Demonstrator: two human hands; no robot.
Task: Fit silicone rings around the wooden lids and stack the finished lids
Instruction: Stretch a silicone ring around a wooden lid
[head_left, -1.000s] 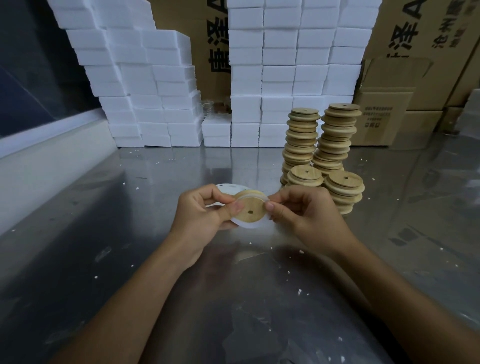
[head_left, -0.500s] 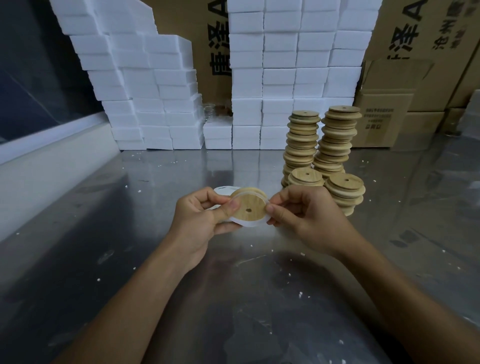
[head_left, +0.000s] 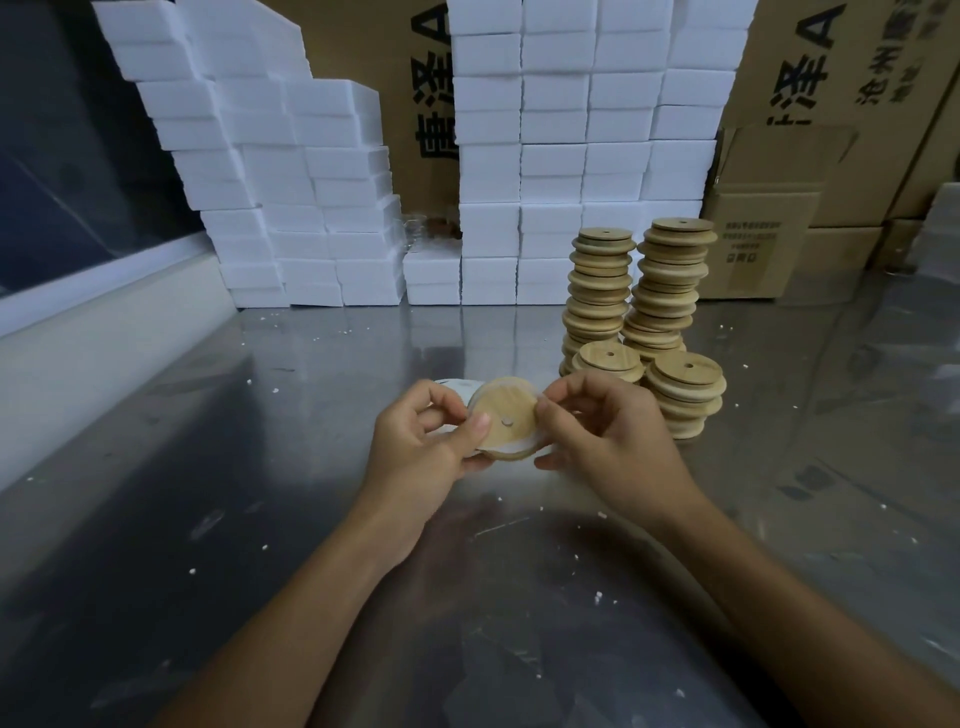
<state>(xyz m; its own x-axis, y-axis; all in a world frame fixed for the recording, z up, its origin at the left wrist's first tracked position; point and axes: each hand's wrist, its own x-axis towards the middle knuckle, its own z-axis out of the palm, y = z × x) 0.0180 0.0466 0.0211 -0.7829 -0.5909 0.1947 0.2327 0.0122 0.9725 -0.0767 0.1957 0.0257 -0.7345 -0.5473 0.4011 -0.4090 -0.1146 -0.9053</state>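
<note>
A round wooden lid (head_left: 506, 413) with a small centre hole is held above the metal table, its face tilted toward me. My left hand (head_left: 423, 447) grips its left edge, thumb pressed on the face. My right hand (head_left: 605, 436) pinches the right edge, where a whitish silicone ring (head_left: 511, 447) shows along the lid's lower rim. Behind my left fingers, more white rings (head_left: 454, 385) lie on the table, mostly hidden. Two tall stacks of lids (head_left: 636, 283) and two short stacks (head_left: 685, 389) stand just beyond my right hand.
A wall of white foam blocks (head_left: 550, 156) runs along the back of the steel table (head_left: 260, 493). Cardboard boxes (head_left: 763, 234) stand at the back right. A pale ledge (head_left: 104, 332) borders the table on the left. White crumbs dot the surface.
The lid has been turned and tilted so more of its face shows, and both hands have shifted their hold along its rim. The stacks have not changed.
</note>
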